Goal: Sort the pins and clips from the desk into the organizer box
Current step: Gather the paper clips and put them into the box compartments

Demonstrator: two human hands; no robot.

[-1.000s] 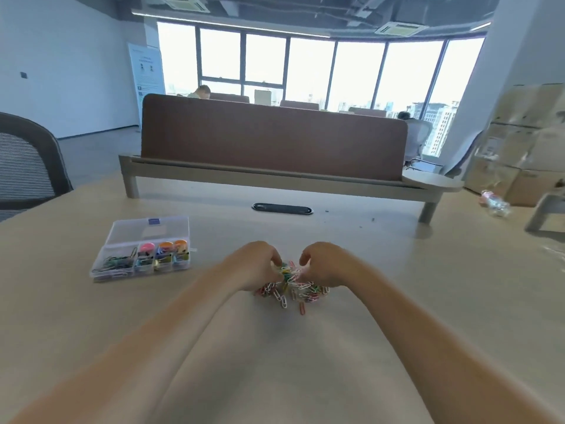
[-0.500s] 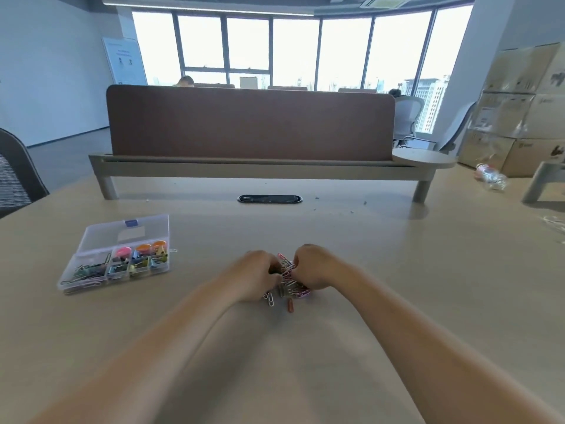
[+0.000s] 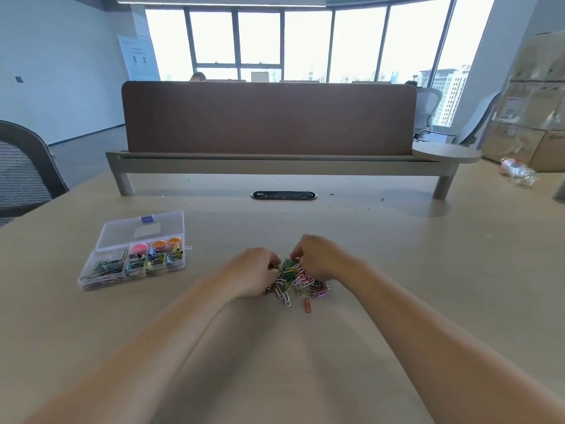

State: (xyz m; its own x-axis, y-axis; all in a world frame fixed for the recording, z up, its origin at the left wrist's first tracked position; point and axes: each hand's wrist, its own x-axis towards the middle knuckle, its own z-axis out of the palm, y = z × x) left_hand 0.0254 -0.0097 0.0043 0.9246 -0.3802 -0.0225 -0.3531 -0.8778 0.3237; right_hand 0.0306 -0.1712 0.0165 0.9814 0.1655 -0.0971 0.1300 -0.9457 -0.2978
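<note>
A heap of coloured paper clips (image 3: 298, 280) lies on the desk in front of me. My left hand (image 3: 253, 270) rests on the heap's left side with curled fingers pinching some clips. My right hand (image 3: 321, 258) covers the heap's upper right, fingers bent down into the clips. One orange clip (image 3: 307, 305) lies loose just in front of the heap. The clear organizer box (image 3: 134, 255) stands open to the left, lid tilted back, its compartments holding clips, binder clips and pink and orange pin tubs.
A brown divider panel (image 3: 269, 117) on a raised shelf crosses the desk's far side, with a black cable slot (image 3: 283, 195) before it. A mesh chair (image 3: 24, 169) stands at the left. A plastic bottle (image 3: 518, 171) lies far right near cardboard boxes (image 3: 535, 102).
The view has shifted, so the box and heap sit differently in frame. Both hands stay on the heap, and the clips have spread out a little between them.
</note>
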